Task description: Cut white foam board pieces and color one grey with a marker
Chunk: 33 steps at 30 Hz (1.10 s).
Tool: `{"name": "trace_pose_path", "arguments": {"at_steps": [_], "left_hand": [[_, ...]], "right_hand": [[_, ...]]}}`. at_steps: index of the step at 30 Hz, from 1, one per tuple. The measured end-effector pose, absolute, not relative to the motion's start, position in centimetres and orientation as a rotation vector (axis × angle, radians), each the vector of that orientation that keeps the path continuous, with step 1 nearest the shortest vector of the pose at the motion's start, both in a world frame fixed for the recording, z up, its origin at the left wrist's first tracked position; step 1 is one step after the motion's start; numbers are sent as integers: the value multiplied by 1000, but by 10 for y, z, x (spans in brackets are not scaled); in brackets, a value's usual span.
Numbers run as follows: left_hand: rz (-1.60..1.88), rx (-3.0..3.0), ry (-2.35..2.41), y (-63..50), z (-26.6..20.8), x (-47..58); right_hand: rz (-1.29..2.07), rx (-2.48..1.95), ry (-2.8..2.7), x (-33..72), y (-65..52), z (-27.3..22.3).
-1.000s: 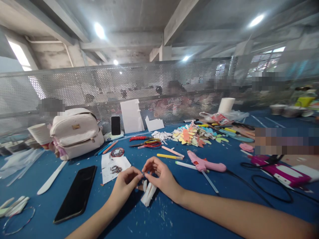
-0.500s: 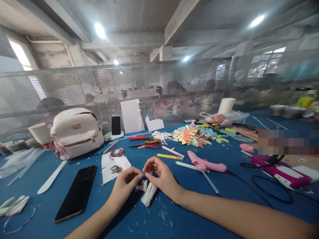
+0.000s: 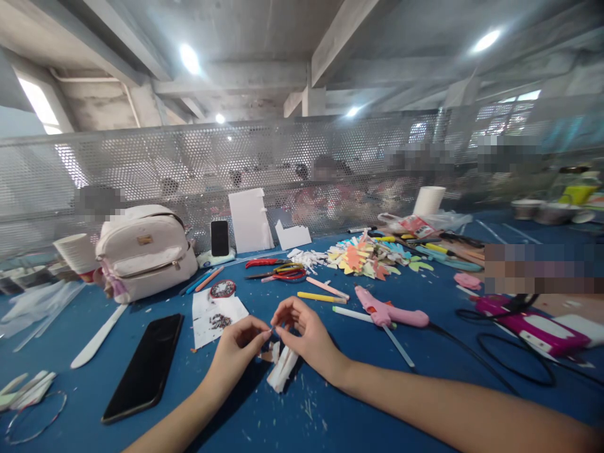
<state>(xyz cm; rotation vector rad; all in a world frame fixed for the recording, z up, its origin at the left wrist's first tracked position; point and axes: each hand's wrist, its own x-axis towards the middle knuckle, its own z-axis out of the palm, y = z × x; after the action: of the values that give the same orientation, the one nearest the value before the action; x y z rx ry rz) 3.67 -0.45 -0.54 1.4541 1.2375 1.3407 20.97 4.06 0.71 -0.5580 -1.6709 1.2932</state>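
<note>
My left hand and my right hand meet over the blue table, fingertips pinched together. Between them is a tiny piece, too small to make out. Right below the fingers lies a crumpled strip of white paper, partly under my right hand. Beside it is a small brown-and-white scrap. Just behind my left hand, a white sheet bears a heap of dark crumbs. A pink glue gun rests to the right of my right hand.
Left of my hands are a black phone, a white plastic knife and a white backpack. Farther back lie red-handled scissors, markers and a pile of coloured paper cutouts. A magenta device with black cables sits right.
My hands stay in nearly the same place, with only a slight shift at the pinched fingertips. Nothing on the table has visibly moved.
</note>
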Motion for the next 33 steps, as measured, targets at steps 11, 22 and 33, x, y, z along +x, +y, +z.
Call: {"name": "trace_pose_path", "arguments": {"at_steps": [11, 22, 33], "left_hand": [[1328, 1421, 1223, -4, -7, 35], [1358, 1443, 1222, -4, -6, 36], [1364, 1467, 1210, -3, -7, 35]], "right_hand": [[1289, -553, -1673, 209, 41, 7], [1290, -549, -1685, 209, 40, 7], [1292, -548, -1681, 209, 40, 8]]}}
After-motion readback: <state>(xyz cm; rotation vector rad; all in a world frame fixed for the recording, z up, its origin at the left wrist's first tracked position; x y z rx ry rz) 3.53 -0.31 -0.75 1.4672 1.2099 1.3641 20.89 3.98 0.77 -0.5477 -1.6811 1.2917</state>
